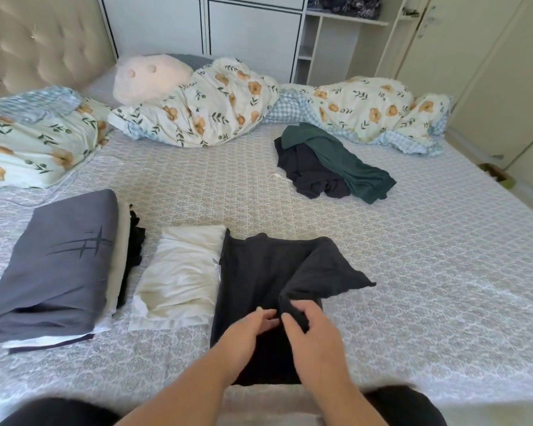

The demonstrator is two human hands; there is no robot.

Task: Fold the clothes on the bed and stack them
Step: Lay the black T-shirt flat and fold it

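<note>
A black garment (253, 272) lies partly folded on the bed (428, 287) right in front of me. My right hand (311, 342) pinches a fold of its right part, which lifts off toward the right. My left hand (246, 330) rests on the cloth just beside it, fingers straight. Left of the garment lies a folded cream piece (179, 278). Further left stands a stack topped by a folded grey shirt (59, 265) over cream and black layers. An unfolded pile of a dark green garment (345, 161) and a black one (308, 173) sits at the far right middle.
A floral duvet (216, 103) is bunched along the far side of the bed, with a pink plush pillow (148, 75) and a floral pillow (34, 133) at the left. White cupboards and shelves stand behind. My dark-clothed knees (406, 407) are at the bottom edge.
</note>
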